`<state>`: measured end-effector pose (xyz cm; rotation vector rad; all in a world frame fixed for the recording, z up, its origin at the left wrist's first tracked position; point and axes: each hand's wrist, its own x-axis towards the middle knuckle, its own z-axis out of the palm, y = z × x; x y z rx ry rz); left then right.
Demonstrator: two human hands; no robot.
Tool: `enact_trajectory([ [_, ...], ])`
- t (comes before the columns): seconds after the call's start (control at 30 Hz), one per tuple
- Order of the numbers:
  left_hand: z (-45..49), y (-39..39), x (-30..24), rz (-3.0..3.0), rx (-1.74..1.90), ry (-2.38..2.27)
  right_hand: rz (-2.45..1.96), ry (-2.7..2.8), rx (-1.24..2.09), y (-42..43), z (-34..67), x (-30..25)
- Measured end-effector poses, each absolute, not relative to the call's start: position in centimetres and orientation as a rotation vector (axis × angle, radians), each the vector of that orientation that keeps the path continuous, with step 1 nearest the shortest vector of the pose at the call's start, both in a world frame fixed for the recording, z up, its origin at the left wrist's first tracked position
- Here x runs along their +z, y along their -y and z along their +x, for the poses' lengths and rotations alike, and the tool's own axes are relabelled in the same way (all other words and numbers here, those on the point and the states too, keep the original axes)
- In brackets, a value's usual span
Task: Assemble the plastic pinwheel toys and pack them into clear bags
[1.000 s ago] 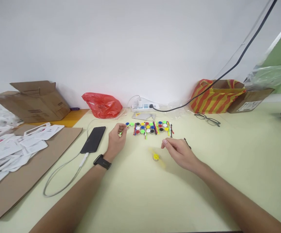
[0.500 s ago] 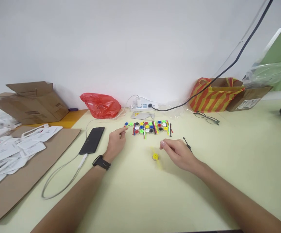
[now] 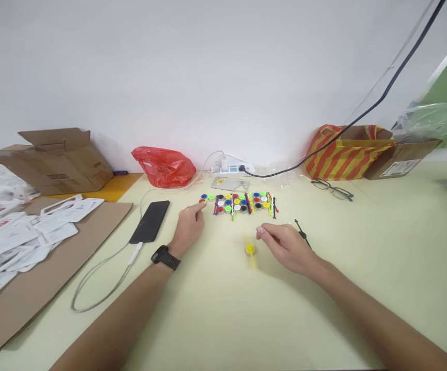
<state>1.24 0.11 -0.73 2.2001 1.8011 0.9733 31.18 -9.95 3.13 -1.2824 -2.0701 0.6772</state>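
Note:
My left hand (image 3: 188, 225), wearing a black watch (image 3: 166, 256), reaches its index finger to the left end of the small coloured discs (image 3: 242, 202); the other fingers are curled. Touching or just short of them, I cannot tell. My right hand (image 3: 287, 245) is closed, thumb against bent fingers, and nothing shows in it. Just left of its fingertips, a yellow disc (image 3: 250, 250) lies on the table with a blurred yellow pointer across it. Thin coloured pointers (image 3: 272, 205) lie between and beside the groups of discs. A black pointer (image 3: 302, 233) is partly hidden behind my right hand.
A phone (image 3: 149, 221) with a charging cable lies left, near cardboard (image 3: 64, 257) bearing white packets (image 3: 33, 234). Along the wall are a box (image 3: 64, 159), red bag (image 3: 164, 167), power strip (image 3: 231, 168), metal plate (image 3: 229, 184), glasses (image 3: 333, 190) and striped bag (image 3: 347, 154).
The view has shifted slightly, moving everything a little to the right. Both hands keep nearly the same pose. The yellow pointer is blurred in both frames, at a slightly different angle now.

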Motion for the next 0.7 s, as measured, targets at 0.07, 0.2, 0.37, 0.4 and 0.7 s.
enact_trajectory([
  [0.07, 1.27, -0.06, -0.75, 2.243, 0.953, -1.799, -1.285, 2.074, 0.667, 9.92, 31.19, 3.1],
  [0.2, 1.35, 0.15, -0.75, 2.33, 0.898, -1.797, -1.292, 2.075, 0.684, 9.92, 31.16, 2.99],
  [0.37, 1.48, 0.31, -0.84, 2.385, 0.854, -1.78, -1.277, 2.082, 0.706, 9.99, 31.16, 2.8],
  [0.4, 1.49, 0.31, -0.88, 2.392, 0.847, -1.777, -1.277, 2.081, 0.705, 9.99, 31.17, 2.78],
  [0.7, 1.73, 0.66, -0.69, 2.479, 0.865, -1.756, -1.276, 2.107, 0.674, 9.93, 31.09, 2.76],
])
